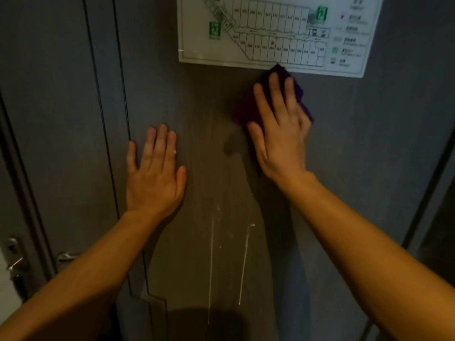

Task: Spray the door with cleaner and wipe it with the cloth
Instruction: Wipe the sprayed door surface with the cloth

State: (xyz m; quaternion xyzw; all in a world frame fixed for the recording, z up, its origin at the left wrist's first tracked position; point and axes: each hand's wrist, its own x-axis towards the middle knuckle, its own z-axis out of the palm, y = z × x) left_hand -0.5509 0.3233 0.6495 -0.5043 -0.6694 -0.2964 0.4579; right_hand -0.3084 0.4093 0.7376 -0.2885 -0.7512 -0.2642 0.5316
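Note:
A dark grey door [357,134] fills the view. Thin white streaks of cleaner [211,254] run down its lower middle, with a wet smear above them. My right hand [280,134] presses a purple cloth [246,112] flat against the door, just under the bottom edge of a floor plan sign. My left hand [155,173] lies flat on the door to the left of the wet patch, fingers apart and holding nothing. No spray bottle is in view.
A white evacuation floor plan [275,30] is fixed to the door's upper part. At the lower left are a metal door handle [66,257] and a lock plate [13,259] beside the door frame [103,94].

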